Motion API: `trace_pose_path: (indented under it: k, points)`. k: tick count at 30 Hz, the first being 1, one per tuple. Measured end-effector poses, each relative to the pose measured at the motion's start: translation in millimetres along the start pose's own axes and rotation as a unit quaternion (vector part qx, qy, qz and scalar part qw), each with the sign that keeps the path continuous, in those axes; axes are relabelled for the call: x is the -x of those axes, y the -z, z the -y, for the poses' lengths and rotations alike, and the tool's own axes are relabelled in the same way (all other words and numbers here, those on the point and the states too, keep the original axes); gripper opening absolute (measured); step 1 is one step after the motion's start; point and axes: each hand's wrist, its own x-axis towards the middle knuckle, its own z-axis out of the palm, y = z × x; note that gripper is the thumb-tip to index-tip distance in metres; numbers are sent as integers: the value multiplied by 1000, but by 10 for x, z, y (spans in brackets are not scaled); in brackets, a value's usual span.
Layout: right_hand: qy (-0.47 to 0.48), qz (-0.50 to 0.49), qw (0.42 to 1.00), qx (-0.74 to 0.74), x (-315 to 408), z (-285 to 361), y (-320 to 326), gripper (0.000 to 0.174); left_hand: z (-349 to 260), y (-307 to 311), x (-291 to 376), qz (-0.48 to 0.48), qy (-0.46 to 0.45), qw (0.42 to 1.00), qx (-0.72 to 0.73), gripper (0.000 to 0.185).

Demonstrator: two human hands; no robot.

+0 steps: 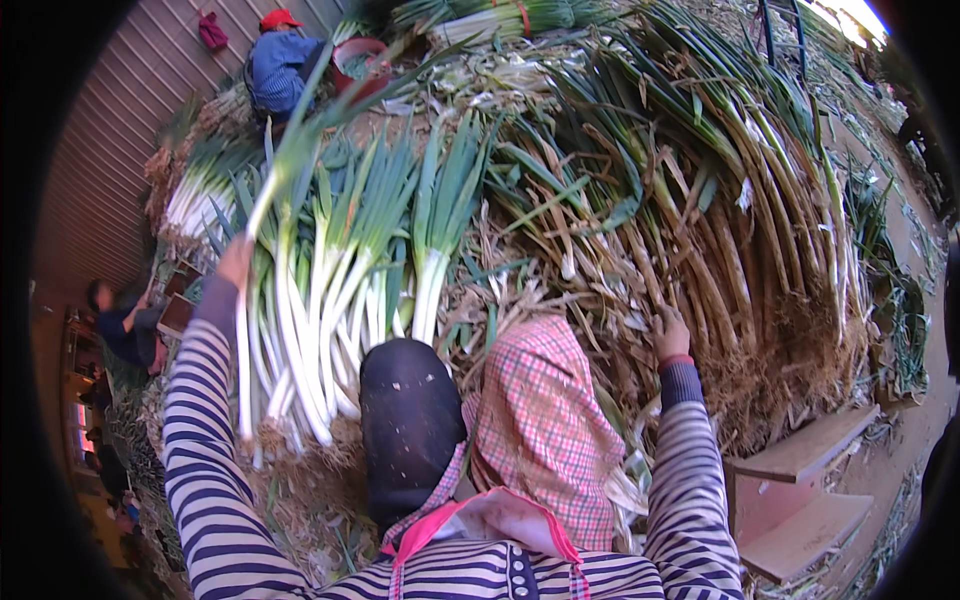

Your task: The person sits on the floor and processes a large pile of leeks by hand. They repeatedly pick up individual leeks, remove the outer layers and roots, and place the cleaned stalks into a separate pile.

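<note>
At the left, my left hand (236,259) grips a peeled long green onion (264,201) by its pale shank, and the leaves, blurred, reach up and away. Just beside that hand lies a pile of peeled green onions (330,300), white shanks towards me and roots near my knee. Over on the right, my right hand (670,332) has its fingers curled around the lower part of an unpeeled green onion stalk (646,262). Beyond it leans a big heap of unpeeled green onions (750,225) with brown skins and soil-covered roots.
Dry peelings (495,289) cover the ground between the piles. A wooden stool (802,450) stands right of my arm. Ahead, a person (281,71) in a red cap sits by a red bucket (360,64); another person (127,326) sits far left. Tied bundles (487,22) lie at the back.
</note>
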Motion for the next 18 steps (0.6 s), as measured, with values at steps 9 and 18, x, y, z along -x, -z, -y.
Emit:
trace_pose_path:
  k: [9, 18]
  points:
    - [-117, 120, 968, 186, -354, 111, -137, 37, 26, -892, 527, 23, -63, 994, 83, 32]
    - [-70, 84, 980, -167, 1504, 729, 1208, 19, -2888, -1840, 1037, 358, -158, 817, 423, 36]
